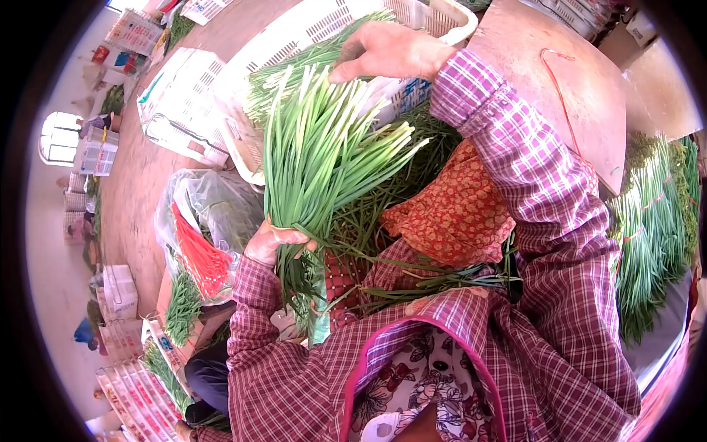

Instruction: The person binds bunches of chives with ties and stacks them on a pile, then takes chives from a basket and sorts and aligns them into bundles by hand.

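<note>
Your left hand (272, 243), left of centre, is closed around the lower part of the bunch (309, 162): slender, smooth green stalks, fanned upward to pale cut ends. Your right hand (398, 53), top centre, is loosely curved, thumb apart from fingers, by those ends; you cannot tell contact. Behind: slotted white crate (324, 20), more stalks inside. Patterned red cloth (456, 206), crumpled, right of centre. Clear bag (236, 199), left, wrinkled, with red strands (202, 254). Your checked right sleeve (530, 147) hides part of the board (545, 81), upper right.

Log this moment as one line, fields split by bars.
left hand: gripping green stalks | right hand: near pale ends, over white basket | red strands: left of stalks
</note>
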A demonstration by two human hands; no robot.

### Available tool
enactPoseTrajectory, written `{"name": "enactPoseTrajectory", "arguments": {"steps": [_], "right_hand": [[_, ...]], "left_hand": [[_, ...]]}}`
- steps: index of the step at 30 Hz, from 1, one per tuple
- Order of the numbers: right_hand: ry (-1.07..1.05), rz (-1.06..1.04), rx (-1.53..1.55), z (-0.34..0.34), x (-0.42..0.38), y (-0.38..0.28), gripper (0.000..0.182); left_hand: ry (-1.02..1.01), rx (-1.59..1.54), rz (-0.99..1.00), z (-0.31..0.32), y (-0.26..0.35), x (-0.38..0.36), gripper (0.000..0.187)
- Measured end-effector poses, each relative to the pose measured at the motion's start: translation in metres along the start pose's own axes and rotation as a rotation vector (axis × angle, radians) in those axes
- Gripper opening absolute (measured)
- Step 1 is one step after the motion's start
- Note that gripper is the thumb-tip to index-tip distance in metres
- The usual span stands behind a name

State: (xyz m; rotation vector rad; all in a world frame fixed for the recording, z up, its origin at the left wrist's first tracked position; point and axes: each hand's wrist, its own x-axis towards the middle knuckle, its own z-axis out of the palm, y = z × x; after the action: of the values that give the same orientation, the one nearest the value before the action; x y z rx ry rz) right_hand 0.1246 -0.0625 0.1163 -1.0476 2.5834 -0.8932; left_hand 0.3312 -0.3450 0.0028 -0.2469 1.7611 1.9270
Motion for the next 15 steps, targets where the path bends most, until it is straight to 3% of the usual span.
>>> {"name": "enactPoseTrajectory", "arguments": {"steps": [3, 8, 10, 11, 13, 14, 15], "right_hand": [[0.071, -0.011, -0.022, 0.007, -0.001, 0.005, 0.04], [0.155, -0.114, -0.107, 0.011, -0.012, 0.008, 0.037], [0.321, -0.068, -0.331, 0.01, -0.013, 0.017, 0.036], [0.312, 0.056, -0.302, 0.002, -0.014, 0.022, 0.034], [0.69, -0.103, -0.466, -0.02, -0.024, 0.057, 0.024], [0.728, -0.04, -0.598, -0.036, -0.026, 0.076, 0.019], [0.857, -0.107, -0.593, -0.047, -0.038, 0.089, 0.02]], "left_hand": [[-0.029, 0.001, -0.002, -0.001, 0.001, 0.001, 0.045], [-0.011, -0.004, -0.016, 0.003, 0.003, 0.0, 0.046], [-0.053, 0.013, -0.007, 0.002, 0.003, 0.002, 0.048], [-0.05, 0.009, -0.007, 0.001, 0.001, 0.001, 0.048], [0.002, 0.023, 0.009, -0.004, -0.005, -0.002, 0.049], [0.004, 0.02, 0.007, -0.006, -0.007, -0.003, 0.049], [0.001, 0.016, 0.014, -0.009, -0.008, -0.005, 0.049]]}}
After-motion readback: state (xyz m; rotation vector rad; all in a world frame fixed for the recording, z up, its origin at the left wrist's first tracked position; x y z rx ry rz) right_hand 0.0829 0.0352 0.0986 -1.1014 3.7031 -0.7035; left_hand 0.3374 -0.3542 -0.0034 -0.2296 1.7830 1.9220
